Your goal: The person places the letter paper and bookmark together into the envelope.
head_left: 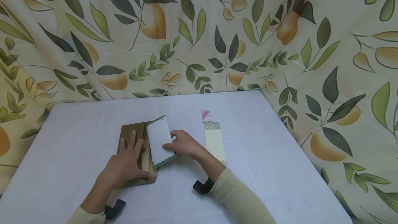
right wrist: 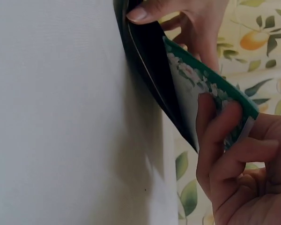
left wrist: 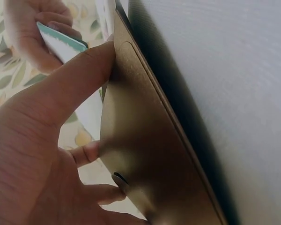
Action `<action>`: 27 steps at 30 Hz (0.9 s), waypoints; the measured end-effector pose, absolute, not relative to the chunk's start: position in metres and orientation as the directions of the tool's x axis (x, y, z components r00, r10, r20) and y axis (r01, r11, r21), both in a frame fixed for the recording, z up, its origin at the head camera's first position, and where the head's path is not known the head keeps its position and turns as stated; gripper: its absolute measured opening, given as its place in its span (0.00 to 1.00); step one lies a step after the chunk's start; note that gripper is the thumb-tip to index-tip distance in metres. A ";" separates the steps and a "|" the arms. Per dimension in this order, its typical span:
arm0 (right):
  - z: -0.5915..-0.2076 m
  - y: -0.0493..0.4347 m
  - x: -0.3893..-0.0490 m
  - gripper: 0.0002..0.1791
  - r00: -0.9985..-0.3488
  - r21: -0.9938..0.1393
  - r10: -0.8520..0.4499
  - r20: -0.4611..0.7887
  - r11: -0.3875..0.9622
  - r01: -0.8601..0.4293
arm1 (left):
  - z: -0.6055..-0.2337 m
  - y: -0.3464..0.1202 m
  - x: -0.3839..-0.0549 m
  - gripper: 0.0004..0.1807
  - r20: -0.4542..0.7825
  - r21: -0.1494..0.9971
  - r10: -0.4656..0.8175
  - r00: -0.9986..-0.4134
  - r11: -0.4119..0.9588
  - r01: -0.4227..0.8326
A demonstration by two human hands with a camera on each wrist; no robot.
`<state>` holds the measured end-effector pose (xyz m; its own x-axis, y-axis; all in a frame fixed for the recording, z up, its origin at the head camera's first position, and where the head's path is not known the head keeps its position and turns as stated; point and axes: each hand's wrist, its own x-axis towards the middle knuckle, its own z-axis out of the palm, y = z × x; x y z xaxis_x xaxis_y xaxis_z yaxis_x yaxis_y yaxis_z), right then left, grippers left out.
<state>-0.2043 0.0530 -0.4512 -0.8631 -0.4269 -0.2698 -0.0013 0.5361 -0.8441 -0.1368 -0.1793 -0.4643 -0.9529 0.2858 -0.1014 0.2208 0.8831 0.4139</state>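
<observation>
A brown, envelope-like paper sleeve lies on the white table, its right side gaping in the right wrist view. Across it my left hand presses with spread fingers, the thumb at the edge of the opening. Between thumb and fingers, my right hand pinches a white card with green borders. This card is tilted, and its left edge overlaps the sleeve's right side in the head view. Flowers decorate the card's other face, seen in the right wrist view.
Right of the card lies a pale bookmark with a patterned band and a pink tassel, partly behind my right forearm. A white cloth covers the table. Behind it hangs a curtain printed with leaves and fruit.
</observation>
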 end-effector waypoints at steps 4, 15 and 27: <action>-0.453 0.050 -0.202 0.12 -0.865 -0.853 -0.427 -0.265 0.522 0.004 | -0.463 -0.178 -0.136 0.51 -0.105 0.421 0.280 -0.954 0.882 0.212; -0.457 0.047 -0.200 0.11 -0.867 -0.821 -0.421 -0.267 0.570 -0.024 | -0.467 -0.172 -0.137 0.52 -0.085 0.423 0.288 -0.954 0.877 0.227; -0.456 0.043 -0.197 0.15 -0.877 -0.832 -0.409 -0.251 0.554 -0.020 | -0.468 -0.167 -0.135 0.58 -0.089 0.428 0.287 -0.954 0.876 0.223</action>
<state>-0.1970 0.0430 -0.4563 -0.8772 -0.4091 -0.2513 -0.0202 0.5544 -0.8320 -0.1347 -0.1667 -0.4678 -0.9538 0.2870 -0.0894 0.2235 0.8759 0.4276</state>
